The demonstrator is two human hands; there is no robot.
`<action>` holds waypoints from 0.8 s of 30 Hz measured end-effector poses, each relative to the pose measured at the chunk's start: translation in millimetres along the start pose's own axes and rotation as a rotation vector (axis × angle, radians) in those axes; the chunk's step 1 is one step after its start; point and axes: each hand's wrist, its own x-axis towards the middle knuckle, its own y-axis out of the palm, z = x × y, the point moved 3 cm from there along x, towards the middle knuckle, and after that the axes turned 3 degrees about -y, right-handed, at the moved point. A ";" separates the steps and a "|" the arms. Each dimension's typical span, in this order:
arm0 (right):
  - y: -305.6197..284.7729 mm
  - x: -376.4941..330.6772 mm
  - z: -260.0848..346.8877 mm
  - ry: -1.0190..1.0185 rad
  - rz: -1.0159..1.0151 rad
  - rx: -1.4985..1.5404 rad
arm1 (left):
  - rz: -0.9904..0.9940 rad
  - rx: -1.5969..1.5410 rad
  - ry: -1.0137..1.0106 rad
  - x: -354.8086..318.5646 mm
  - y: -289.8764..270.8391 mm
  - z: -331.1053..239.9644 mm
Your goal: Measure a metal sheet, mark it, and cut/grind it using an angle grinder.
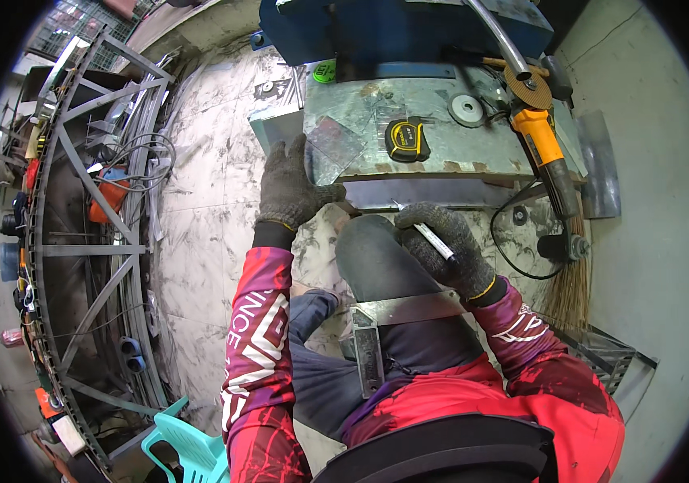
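My left hand (292, 189), in a dark grey knit glove, rests by the left end of a low metal-topped bench (344, 101). Its fingers stretch forward against a grey sheet-metal piece (277, 129), and its thumb points right. My right hand (451, 249), gloved alike, is closed around a white marker (434, 240), which points up and left toward a grey metal strip (433, 193) along the bench's near edge. A metal try square (368, 354) lies across my thigh, just below the right hand.
On the bench are a black-and-yellow tape measure (406, 140) and a pale disc (467, 109). A yellow angle grinder (539, 137) with a cord stands at its right, near a straw broom (570, 278). Left is a metal rack (91, 249); a turquoise plastic chair (187, 447) stands lower left.
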 end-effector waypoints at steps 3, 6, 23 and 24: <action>-0.2 0.1 -2.1 0.021 0.004 0.052 | 0.044 -0.085 0.059 7.6 -0.5 -3.8; -2.6 0.6 -2.3 0.026 -0.006 0.048 | 0.168 -0.134 0.002 12.0 -1.6 -6.5; 43.4 11.2 9.6 0.158 0.368 0.501 | -0.066 -0.931 0.121 -143.0 -45.7 -62.8; 45.2 9.4 17.3 0.260 0.350 0.788 | -0.075 -0.938 0.130 -145.2 -50.9 -65.0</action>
